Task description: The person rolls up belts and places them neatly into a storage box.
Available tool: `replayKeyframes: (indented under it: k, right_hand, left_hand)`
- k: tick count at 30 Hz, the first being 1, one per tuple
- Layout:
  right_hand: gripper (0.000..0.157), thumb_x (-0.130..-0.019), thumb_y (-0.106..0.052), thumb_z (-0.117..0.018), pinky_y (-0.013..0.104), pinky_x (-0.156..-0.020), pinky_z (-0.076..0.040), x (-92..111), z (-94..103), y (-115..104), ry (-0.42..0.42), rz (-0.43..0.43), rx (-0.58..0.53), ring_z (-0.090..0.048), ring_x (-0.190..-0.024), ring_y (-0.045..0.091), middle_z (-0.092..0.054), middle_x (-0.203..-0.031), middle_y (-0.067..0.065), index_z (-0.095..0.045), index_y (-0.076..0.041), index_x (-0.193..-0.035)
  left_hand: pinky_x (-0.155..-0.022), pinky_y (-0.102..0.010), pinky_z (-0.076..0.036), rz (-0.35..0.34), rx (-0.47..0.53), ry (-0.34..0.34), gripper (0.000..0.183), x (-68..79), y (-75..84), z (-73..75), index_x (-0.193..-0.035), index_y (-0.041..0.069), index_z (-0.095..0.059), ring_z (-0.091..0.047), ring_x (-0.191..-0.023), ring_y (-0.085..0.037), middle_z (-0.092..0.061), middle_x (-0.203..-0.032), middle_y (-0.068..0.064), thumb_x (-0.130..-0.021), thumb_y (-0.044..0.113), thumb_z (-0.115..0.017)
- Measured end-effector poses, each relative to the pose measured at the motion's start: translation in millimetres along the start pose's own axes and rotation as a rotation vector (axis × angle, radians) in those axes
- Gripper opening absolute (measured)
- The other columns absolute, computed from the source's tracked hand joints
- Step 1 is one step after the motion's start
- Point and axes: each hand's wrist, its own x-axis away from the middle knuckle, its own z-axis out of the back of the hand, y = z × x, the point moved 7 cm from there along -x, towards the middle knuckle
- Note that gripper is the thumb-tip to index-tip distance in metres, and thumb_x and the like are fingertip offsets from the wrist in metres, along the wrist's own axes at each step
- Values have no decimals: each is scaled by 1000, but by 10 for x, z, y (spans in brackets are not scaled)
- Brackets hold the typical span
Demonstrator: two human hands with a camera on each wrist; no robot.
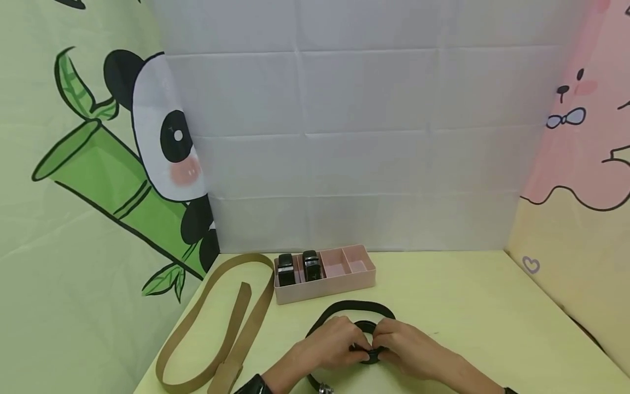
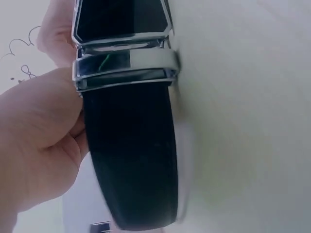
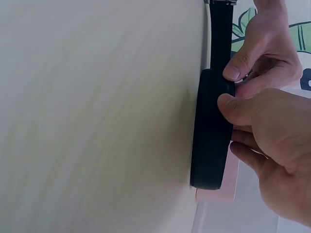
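Observation:
A black belt (image 1: 356, 305) lies near the front of the table, its inner part wound into a small coil (image 3: 210, 141) standing on edge. My left hand (image 1: 337, 343) pinches the coil from its left side, thumb against the strap. From the right, my right hand (image 1: 410, 347) pinches the same coil, with its thumb close to the left thumb. An outer loop of strap runs around behind the hands to a silver-framed buckle (image 2: 121, 19), large in the left wrist view. The fingers inside the coil are partly hidden.
Behind the hands stands a pink divided box (image 1: 325, 287). Its two left compartments hold a black rolled belt (image 1: 286, 273) and another black rolled belt (image 1: 311, 268). A tan belt (image 1: 255, 328) lies in loose loops at the left. A pale cloth wall (image 1: 364, 164) closes off the back.

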Motion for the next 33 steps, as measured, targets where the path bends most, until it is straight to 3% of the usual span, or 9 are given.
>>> replayKeyframes:
  k: [4, 6, 10, 12, 14, 17, 24, 29, 33]
  right_hand:
    - [16, -78, -9, -85, 18, -74, -51, -47, -35, 10, -40, 3, 15, -53, -87, -1, -63, -90, -13, -76, -19, -86]
    - [15, -78, -9, -85, 19, -75, -52, -55, -48, 1, -55, 5, 12, -54, -87, -1, -64, -90, -12, -76, -19, -85]
    - [15, -77, -9, -85, 22, -76, -54, -58, -43, 0, -77, 9, 22, -57, -89, 1, -65, -92, -11, -77, -18, -85]
    - [17, -76, -8, -86, 22, -76, -55, -67, -28, 17, -90, 8, 35, -58, -91, 1, -65, -92, -11, -76, -19, -85]
    - [18, -76, -7, -86, 22, -76, -55, -86, -14, 46, -103, -1, 41, -58, -92, 1, -65, -92, -11, -76, -20, -84]
    - [19, -76, -6, -86, 22, -75, -55, -122, -9, 90, -134, -26, 29, -58, -92, 1, -65, -93, -11, -76, -20, -84]
    - [16, -78, -10, -86, 21, -72, -53, -189, -9, 124, -188, -40, -10, -56, -86, -1, -65, -89, -13, -75, -21, -81]
    - [19, -78, -10, -85, 17, -65, -46, -251, 1, 118, -198, -35, -31, -47, -74, -1, -59, -78, -15, -71, -22, -74]
    - [20, -76, -7, -85, 17, -64, -44, -297, 9, 109, -196, -24, -61, -45, -71, 0, -57, -72, -15, -71, -20, -70]
  left_hand:
    - [-74, -6, -47, -6, -14, -3, 10, 114, 37, 129, -97, 20, -84, -63, -80, 9, -77, -91, 15, -89, 18, -79]
    - [-77, -8, -49, 6, 44, -39, 14, 247, 51, 216, -100, 17, -84, -65, -86, 7, -77, -95, 13, -88, 13, -77]
    - [-84, -11, -49, 48, 151, -214, 25, 570, 76, 298, -108, 18, -83, -62, -100, 8, -76, -104, 15, -84, 15, -77]
    - [-88, -12, -48, 49, 148, -286, 23, 700, 97, 295, -108, 20, -83, -59, -104, 7, -74, -106, 17, -85, 21, -79]
    - [-87, -12, -48, 35, 113, -297, 21, 781, 122, 298, -106, 21, -84, -59, -103, 5, -74, -104, 17, -85, 25, -82]
    - [-81, -9, -47, 23, 75, -249, 16, 831, 142, 293, -101, 22, -84, -60, -94, 6, -74, -96, 16, -85, 24, -83]
    - [-62, -2, -41, 34, 64, -198, 8, 709, 235, 174, -96, 25, -83, -55, -73, 15, -69, -80, 20, -89, 27, -80]
    - [-49, -5, -34, 13, -43, -158, 10, 432, 430, -3, -84, 24, -79, -44, -59, 13, -63, -69, 18, -90, 32, -77]
    - [-43, -8, -29, 71, -126, -178, 14, 218, 590, -162, -83, 25, -78, -35, -52, 9, -57, -65, 17, -91, 35, -75]
